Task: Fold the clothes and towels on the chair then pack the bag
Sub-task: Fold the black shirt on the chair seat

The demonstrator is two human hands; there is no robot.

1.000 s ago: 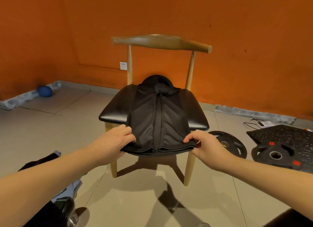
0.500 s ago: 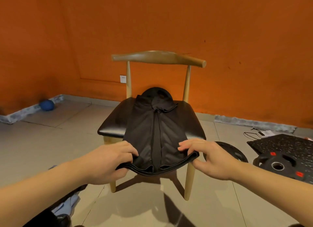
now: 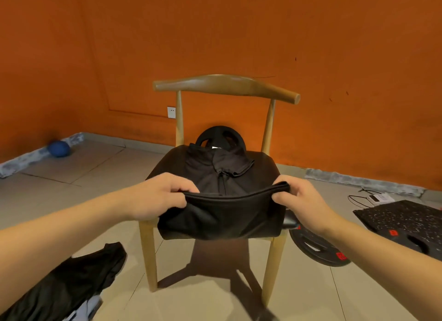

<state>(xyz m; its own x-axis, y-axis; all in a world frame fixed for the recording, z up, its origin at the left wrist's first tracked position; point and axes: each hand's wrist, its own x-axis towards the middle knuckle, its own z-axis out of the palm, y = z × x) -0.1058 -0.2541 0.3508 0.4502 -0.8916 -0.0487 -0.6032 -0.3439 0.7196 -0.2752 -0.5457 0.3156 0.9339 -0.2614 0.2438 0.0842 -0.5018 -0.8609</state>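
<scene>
A black zip jacket (image 3: 222, 182) lies on the black seat of a wooden chair (image 3: 226, 86), collar toward the backrest. My left hand (image 3: 162, 196) pinches the left corner of its bottom hem, and my right hand (image 3: 299, 201) pinches the right corner. The hem is lifted off the seat and stretched between both hands, its underside facing me and hiding the seat's front edge. A black garment (image 3: 71, 284) over something pale blue lies on the floor at the lower left.
Behind the chair a black weight plate (image 3: 220, 136) leans at the orange wall. More plates (image 3: 318, 246) and a speckled black mat (image 3: 404, 220) lie on the tiled floor to the right. A blue ball (image 3: 58, 148) sits at the left wall.
Both hands have raised the jacket's bottom hem off the seat's front edge and toward the collar. The view has pulled back, revealing the weight plate behind the chair.
</scene>
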